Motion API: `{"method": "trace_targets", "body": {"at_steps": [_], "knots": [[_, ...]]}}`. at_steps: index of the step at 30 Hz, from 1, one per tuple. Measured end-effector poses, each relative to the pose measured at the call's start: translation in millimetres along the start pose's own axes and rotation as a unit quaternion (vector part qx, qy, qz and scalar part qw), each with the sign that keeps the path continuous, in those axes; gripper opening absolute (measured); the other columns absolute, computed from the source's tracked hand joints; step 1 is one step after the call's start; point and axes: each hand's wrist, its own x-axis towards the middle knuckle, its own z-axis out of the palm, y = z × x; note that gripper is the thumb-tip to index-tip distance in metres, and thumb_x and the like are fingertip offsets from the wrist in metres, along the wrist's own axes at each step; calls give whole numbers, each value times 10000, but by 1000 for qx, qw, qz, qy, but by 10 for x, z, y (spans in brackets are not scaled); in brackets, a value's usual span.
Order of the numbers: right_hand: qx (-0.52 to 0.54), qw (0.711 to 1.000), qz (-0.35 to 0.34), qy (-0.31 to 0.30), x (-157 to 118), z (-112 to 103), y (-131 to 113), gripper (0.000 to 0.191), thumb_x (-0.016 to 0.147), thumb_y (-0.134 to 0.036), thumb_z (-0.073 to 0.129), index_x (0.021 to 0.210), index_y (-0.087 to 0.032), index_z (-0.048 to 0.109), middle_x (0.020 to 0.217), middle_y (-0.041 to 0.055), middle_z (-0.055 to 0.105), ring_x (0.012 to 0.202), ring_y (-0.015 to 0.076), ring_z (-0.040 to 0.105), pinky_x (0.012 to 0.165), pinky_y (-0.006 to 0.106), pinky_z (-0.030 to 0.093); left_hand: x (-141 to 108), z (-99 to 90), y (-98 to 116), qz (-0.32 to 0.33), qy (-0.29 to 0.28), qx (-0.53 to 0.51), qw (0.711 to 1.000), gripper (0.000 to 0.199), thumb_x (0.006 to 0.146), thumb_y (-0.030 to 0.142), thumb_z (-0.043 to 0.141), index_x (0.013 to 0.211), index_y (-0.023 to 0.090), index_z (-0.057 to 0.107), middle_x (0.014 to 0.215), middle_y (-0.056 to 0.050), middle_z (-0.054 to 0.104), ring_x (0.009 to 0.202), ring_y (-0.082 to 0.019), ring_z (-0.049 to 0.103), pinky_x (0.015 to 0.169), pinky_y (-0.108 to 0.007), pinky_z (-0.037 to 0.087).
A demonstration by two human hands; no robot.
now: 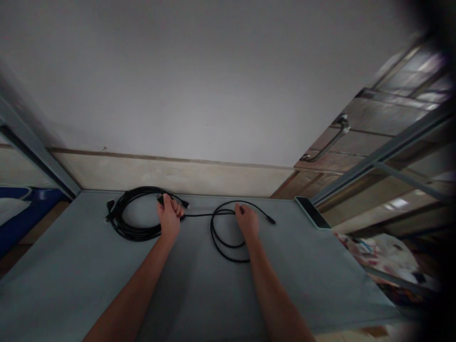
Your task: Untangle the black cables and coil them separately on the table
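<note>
A thick coil of black cable [121, 224] lies on the grey table [199, 280], with plug ends at its left side and near its right edge. My left hand [170, 213] is closed at the coil's right side, and a dark connector [161, 199] sticks out above the thumb. From there a strand runs right to two looser loops of black cable [212, 229]. Over the right part of those loops, my right hand [247, 221] is closed around the cable, its fingers curled in. A plug end [271, 220] of the cable lies just right of that hand.
A phone [312, 213] with a pale green edge lies at the table's back right corner. The white wall [199, 95] rises behind the table. Metal posts [39, 147] stand at both sides, and a wooden door with a metal handle [329, 142] is at the right.
</note>
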Motion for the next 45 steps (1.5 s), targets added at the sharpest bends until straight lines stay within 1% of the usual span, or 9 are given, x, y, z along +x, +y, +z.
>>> {"method": "trace_targets", "body": {"at_steps": [5,8,17,21,24,27,31,37,45], "knots": [[5,999,-24,-47,0,44,3,375,902,-456,497,729,-189,696,657,59,675,574,174,580,548,267,306,-42,21,-86,-57,-35,-9,998,482,822,558,649,649,207,366,481,105,231,361,-38,190,362,-191,183],[14,996,-46,-75,-5,52,-9,342,884,-446,515,752,-200,713,655,46,677,586,173,593,559,264,333,-110,46,-176,-57,-53,25,997,503,827,551,643,603,200,359,472,99,246,360,-36,196,366,-195,192],[41,993,-74,-77,3,67,20,398,911,-481,483,742,-198,706,645,37,664,588,167,596,578,262,355,-269,9,-326,-21,-114,124,985,455,793,480,698,613,192,397,507,82,321,446,-54,306,463,-208,295],[59,993,-73,-77,9,76,27,408,908,-479,473,714,-194,691,626,33,646,560,158,571,562,263,349,-260,-14,-342,-28,-104,147,983,435,754,471,726,618,189,424,520,74,367,468,-58,338,489,-215,308],[86,991,-81,-70,13,82,32,429,899,-492,470,662,-186,655,616,30,627,555,151,543,565,263,352,-186,-33,-350,-9,-70,118,991,381,752,424,720,632,191,443,508,84,361,455,-60,326,494,-219,313],[101,990,-79,-58,19,77,34,512,903,-542,441,540,-194,536,528,8,532,508,137,456,531,271,313,-95,-66,-355,31,-31,103,994,355,777,393,675,603,191,440,499,72,382,458,-72,348,502,-225,330],[117,988,-81,-59,13,50,10,568,903,-601,410,492,-211,361,479,-19,393,490,122,365,508,276,259,-55,-91,-339,33,-36,111,993,357,808,379,624,574,190,431,532,43,449,492,-92,432,533,-234,379],[139,982,-106,-74,-12,33,-35,566,906,-605,401,509,-215,293,491,-25,340,499,119,348,517,273,266,-150,-31,-259,60,-9,83,995,263,801,358,635,656,194,488,598,39,518,583,-118,552,629,-257,453],[153,976,-126,-95,-33,36,-58,563,910,-598,402,513,-217,283,490,-25,325,486,120,343,509,273,246,-359,27,-238,52,-134,166,976,296,821,388,655,644,192,523,599,15,549,575,-131,538,616,-283,431]]}}
